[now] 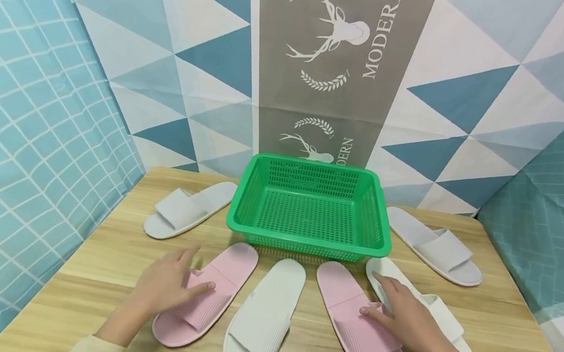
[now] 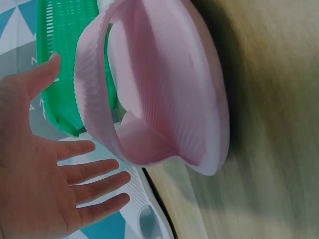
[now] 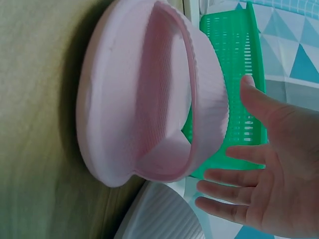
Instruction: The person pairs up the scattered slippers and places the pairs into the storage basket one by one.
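Note:
Over the left pink slipper [image 1: 209, 300] hovers my left hand [image 1: 162, 284], fingers spread and holding nothing. In the left wrist view its thumb and fingers [image 2: 94, 174] are straight beside the pink strap [image 2: 92, 79]. My right hand [image 1: 404, 315] is spread above the right pink slipper [image 1: 363, 334], its thumb over the strap and its fingers over a white slipper [image 1: 444, 319]. The right wrist view has that hand's fingers [image 3: 224, 194] extended and apart from the strap [image 3: 212, 94]. Another white slipper [image 1: 267, 312] lies between the two pink ones.
An empty green plastic basket [image 1: 306, 241] stands at the back centre of the wooden table [image 1: 96, 271]. A grey slipper [image 1: 188, 209] lies to its left, another grey slipper [image 1: 437, 247] to its right. Patterned cloth [image 1: 211, 65] hangs behind the table and along both sides.

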Demonstrator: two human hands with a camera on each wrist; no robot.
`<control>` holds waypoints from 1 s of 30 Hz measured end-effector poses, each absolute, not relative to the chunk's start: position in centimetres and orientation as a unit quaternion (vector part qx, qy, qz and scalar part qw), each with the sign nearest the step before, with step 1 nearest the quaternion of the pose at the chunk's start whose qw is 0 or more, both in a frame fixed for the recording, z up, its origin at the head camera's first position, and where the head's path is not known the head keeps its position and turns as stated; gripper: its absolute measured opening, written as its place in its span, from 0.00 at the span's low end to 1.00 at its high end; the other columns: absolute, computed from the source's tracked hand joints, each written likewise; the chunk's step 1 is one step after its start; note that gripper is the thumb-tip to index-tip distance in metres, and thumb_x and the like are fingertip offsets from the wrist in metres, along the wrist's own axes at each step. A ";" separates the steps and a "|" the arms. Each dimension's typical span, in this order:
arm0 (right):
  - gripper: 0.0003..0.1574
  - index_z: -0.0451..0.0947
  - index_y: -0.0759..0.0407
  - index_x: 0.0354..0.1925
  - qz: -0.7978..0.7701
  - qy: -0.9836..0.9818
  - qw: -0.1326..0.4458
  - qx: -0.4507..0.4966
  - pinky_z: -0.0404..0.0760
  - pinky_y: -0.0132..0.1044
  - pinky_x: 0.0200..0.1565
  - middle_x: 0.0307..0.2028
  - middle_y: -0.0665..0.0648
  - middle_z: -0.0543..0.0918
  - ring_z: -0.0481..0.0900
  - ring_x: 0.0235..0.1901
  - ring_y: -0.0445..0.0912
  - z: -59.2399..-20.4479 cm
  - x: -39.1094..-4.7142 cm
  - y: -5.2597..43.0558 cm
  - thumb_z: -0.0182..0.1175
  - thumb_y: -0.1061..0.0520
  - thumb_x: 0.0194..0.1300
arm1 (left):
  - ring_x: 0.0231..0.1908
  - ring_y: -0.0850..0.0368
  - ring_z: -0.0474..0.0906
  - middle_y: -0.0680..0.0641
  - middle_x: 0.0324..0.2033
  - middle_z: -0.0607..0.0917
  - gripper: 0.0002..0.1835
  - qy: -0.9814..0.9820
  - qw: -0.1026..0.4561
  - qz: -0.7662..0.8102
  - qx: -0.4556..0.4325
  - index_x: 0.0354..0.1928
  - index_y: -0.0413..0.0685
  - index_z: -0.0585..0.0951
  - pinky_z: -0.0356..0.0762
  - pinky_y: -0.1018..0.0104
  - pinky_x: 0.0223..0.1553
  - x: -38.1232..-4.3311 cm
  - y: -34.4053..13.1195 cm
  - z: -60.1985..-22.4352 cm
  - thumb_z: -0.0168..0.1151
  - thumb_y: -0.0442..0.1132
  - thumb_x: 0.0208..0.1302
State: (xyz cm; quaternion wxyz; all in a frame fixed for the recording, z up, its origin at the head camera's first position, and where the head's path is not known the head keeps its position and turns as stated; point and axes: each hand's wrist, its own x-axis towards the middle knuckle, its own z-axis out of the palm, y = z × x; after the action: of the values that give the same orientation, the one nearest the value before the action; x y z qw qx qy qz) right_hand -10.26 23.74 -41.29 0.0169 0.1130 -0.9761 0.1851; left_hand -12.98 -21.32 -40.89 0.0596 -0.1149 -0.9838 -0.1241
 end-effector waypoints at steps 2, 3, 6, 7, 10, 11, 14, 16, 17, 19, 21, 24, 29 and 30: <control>0.52 0.64 0.62 0.67 0.180 -0.977 0.018 0.116 0.77 0.58 0.54 0.59 0.66 0.76 0.75 0.57 0.62 -41.6 -9.9 23.6 0.63 0.32 0.56 | 0.49 0.33 0.79 0.31 0.54 0.79 0.50 -0.984 0.052 -0.126 -0.113 0.65 0.37 0.69 0.80 0.40 0.44 -12.6 -21.3 -41.0 0.64 0.68 0.49; 0.52 0.65 0.62 0.67 0.179 -0.976 0.021 0.118 0.78 0.57 0.53 0.58 0.66 0.76 0.76 0.56 0.61 -41.7 -9.8 23.5 0.63 0.32 0.55 | 0.49 0.33 0.79 0.31 0.54 0.79 0.50 -0.985 0.047 -0.127 -0.112 0.65 0.37 0.69 0.80 0.40 0.44 -12.5 -21.3 -41.1 0.64 0.69 0.49; 0.53 0.66 0.62 0.66 0.178 -0.976 0.024 0.121 0.79 0.55 0.51 0.57 0.65 0.78 0.77 0.54 0.59 -42.1 -9.3 23.3 0.64 0.31 0.54 | 0.49 0.33 0.79 0.32 0.55 0.79 0.51 -0.985 0.033 -0.129 -0.108 0.64 0.36 0.69 0.81 0.41 0.42 -12.0 -21.2 -41.4 0.64 0.69 0.48; 0.54 0.66 0.62 0.66 0.179 -0.976 0.024 0.120 0.80 0.55 0.51 0.56 0.64 0.78 0.78 0.54 0.58 -42.2 -9.1 23.3 0.64 0.30 0.53 | 0.49 0.33 0.79 0.32 0.55 0.78 0.51 -0.986 0.030 -0.129 -0.106 0.64 0.36 0.69 0.81 0.41 0.42 -11.9 -21.2 -41.4 0.64 0.69 0.48; 0.55 0.66 0.61 0.66 0.180 -0.976 0.024 0.118 0.80 0.52 0.49 0.54 0.62 0.79 0.79 0.51 0.54 -42.3 -8.9 23.1 0.64 0.29 0.51 | 0.49 0.33 0.79 0.31 0.55 0.78 0.51 -0.986 0.021 -0.132 -0.102 0.64 0.36 0.69 0.80 0.41 0.44 -11.7 -21.1 -41.5 0.64 0.69 0.48; 0.56 0.66 0.61 0.66 0.179 -0.976 0.022 0.118 0.81 0.51 0.48 0.53 0.61 0.79 0.79 0.50 0.52 -42.3 -8.9 23.1 0.64 0.28 0.51 | 0.49 0.33 0.79 0.31 0.55 0.78 0.51 -0.986 0.018 -0.132 -0.101 0.64 0.36 0.69 0.80 0.41 0.44 -11.6 -21.1 -41.5 0.65 0.69 0.48; 0.58 0.65 0.64 0.66 0.181 -0.977 0.012 0.115 0.81 0.51 0.48 0.52 0.62 0.80 0.79 0.49 0.52 -42.3 -8.9 23.0 0.65 0.28 0.50 | 0.50 0.32 0.78 0.29 0.55 0.78 0.52 -0.986 0.005 -0.137 -0.094 0.65 0.36 0.68 0.80 0.40 0.44 -11.6 -21.0 -41.4 0.65 0.68 0.47; 0.59 0.66 0.67 0.65 0.187 -0.976 0.004 0.110 0.80 0.53 0.50 0.52 0.63 0.80 0.79 0.51 0.55 -42.2 -8.9 22.9 0.65 0.28 0.49 | 0.51 0.31 0.78 0.29 0.54 0.78 0.52 -0.986 -0.005 -0.141 -0.085 0.66 0.36 0.67 0.80 0.39 0.43 -11.6 -21.0 -41.4 0.65 0.68 0.47; 0.60 0.66 0.68 0.65 0.191 -0.976 0.000 0.107 0.79 0.54 0.51 0.53 0.63 0.80 0.79 0.52 0.57 -42.2 -8.9 22.8 0.66 0.29 0.48 | 0.51 0.32 0.78 0.29 0.54 0.78 0.53 -0.986 -0.009 -0.144 -0.081 0.66 0.36 0.66 0.80 0.39 0.43 -11.7 -21.0 -41.5 0.66 0.68 0.47; 0.60 0.66 0.69 0.64 0.198 -0.975 -0.005 0.103 0.79 0.55 0.52 0.52 0.63 0.81 0.78 0.54 0.58 -42.3 -9.0 22.8 0.67 0.29 0.47 | 0.51 0.32 0.78 0.29 0.54 0.78 0.53 -0.986 -0.016 -0.150 -0.073 0.67 0.36 0.66 0.80 0.39 0.43 -11.7 -21.0 -41.6 0.66 0.67 0.47; 0.59 0.68 0.67 0.63 0.206 -0.974 -0.014 0.096 0.79 0.55 0.52 0.51 0.62 0.82 0.79 0.53 0.57 -42.3 -8.9 22.7 0.67 0.29 0.46 | 0.51 0.32 0.78 0.30 0.54 0.78 0.53 -0.985 -0.018 -0.156 -0.070 0.67 0.35 0.65 0.80 0.39 0.43 -11.7 -20.9 -41.7 0.67 0.67 0.47; 0.57 0.71 0.65 0.61 0.207 -0.974 -0.022 0.094 0.81 0.51 0.48 0.46 0.58 0.83 0.81 0.48 0.53 -42.5 -9.0 22.4 0.68 0.28 0.44 | 0.51 0.32 0.78 0.30 0.53 0.79 0.54 -0.984 -0.021 -0.163 -0.073 0.66 0.33 0.65 0.79 0.39 0.45 -11.6 -20.8 -41.9 0.67 0.67 0.46; 0.58 0.71 0.65 0.61 0.195 -0.976 -0.039 0.094 0.78 0.38 0.38 0.39 0.52 0.80 0.75 0.37 0.41 -42.6 -9.1 22.0 0.68 0.28 0.42 | 0.52 0.31 0.77 0.28 0.54 0.78 0.55 -0.983 -0.026 -0.167 -0.077 0.65 0.30 0.66 0.78 0.39 0.48 -11.4 -20.3 -41.8 0.68 0.67 0.46; 0.59 0.71 0.65 0.61 0.195 -0.975 -0.039 0.098 0.77 0.36 0.35 0.38 0.51 0.79 0.73 0.35 0.40 -42.6 -9.1 22.0 0.68 0.28 0.42 | 0.52 0.32 0.77 0.28 0.54 0.78 0.55 -0.983 -0.027 -0.167 -0.077 0.64 0.30 0.66 0.78 0.39 0.48 -11.4 -20.2 -41.8 0.68 0.67 0.45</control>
State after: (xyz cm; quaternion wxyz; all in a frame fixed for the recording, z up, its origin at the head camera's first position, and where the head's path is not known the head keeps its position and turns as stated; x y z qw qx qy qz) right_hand -9.11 21.98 -42.59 -0.0389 0.0981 -0.9750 0.1953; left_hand -11.40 -20.24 -41.77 -0.0268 -0.0773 -0.9825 -0.1671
